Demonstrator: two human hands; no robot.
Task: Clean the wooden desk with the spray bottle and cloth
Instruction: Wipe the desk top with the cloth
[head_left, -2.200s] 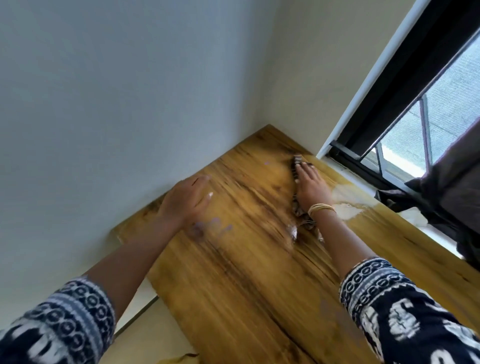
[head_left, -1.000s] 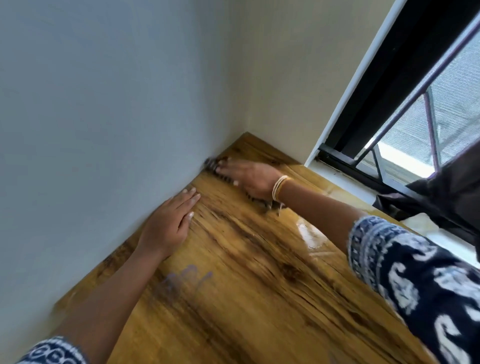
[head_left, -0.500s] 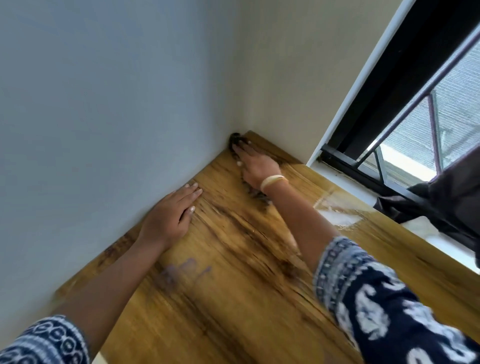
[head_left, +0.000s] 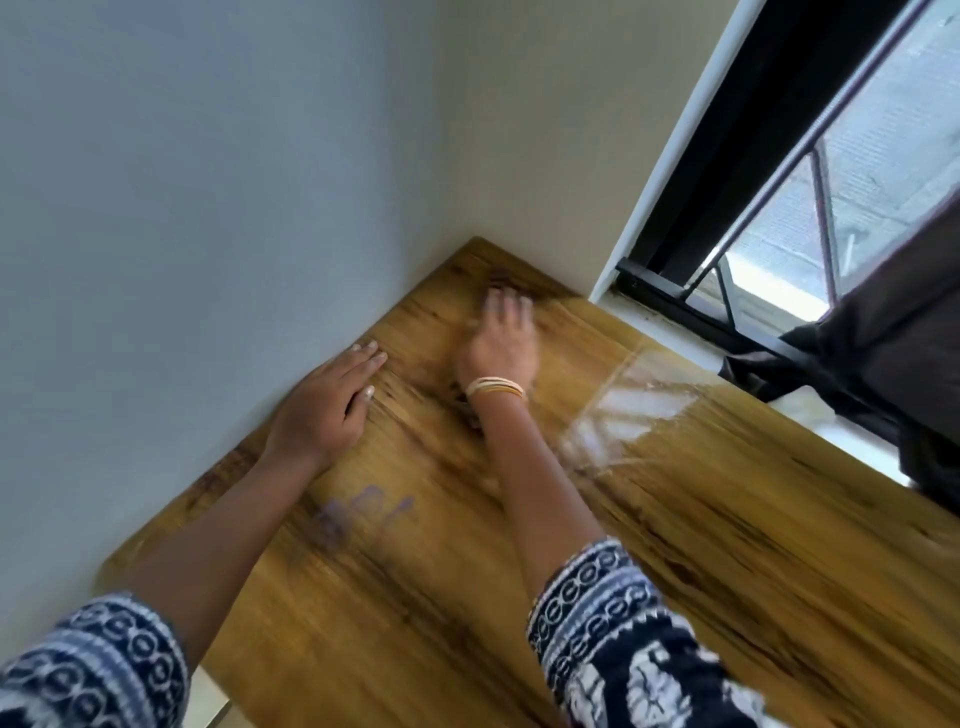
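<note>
Wiping is under way at the far corner of a wooden desk (head_left: 675, 571), which runs from the lower left of the frame up to the corner where two pale walls (head_left: 208, 182) meet at upper centre. At left of centre, the person's left hand (head_left: 324, 410) lies flat on the wood just beside the wall, fingers together and extended, holding nothing; it looks to be bracing the body. Below it, in the lower middle of the frame, a faint bluish smudge (head_left: 358, 519) marks the desk and appears not yet wiped off. At centre, the right hand (head_left: 501, 343), with pale bangles (head_left: 495, 387) at the wrist, presses palm-down on the desk near the corner, blurred by motion, fingers loosely spread. A dark cloth (head_left: 467, 402) sits under that palm, trapped between hand and wood rather than pinched; only dark edges show at the wrist and beyond the fingertips. To the right, a wet sheen (head_left: 623, 415) catches light from the window (head_left: 831, 182) at upper right, suggesting that stretch has been sprayed or wiped. A dark curtain (head_left: 893, 353) hangs at the right edge. No spray bottle is in view. By the look of it, the job is partly done, with the smudge and the near half of the desk left.
</note>
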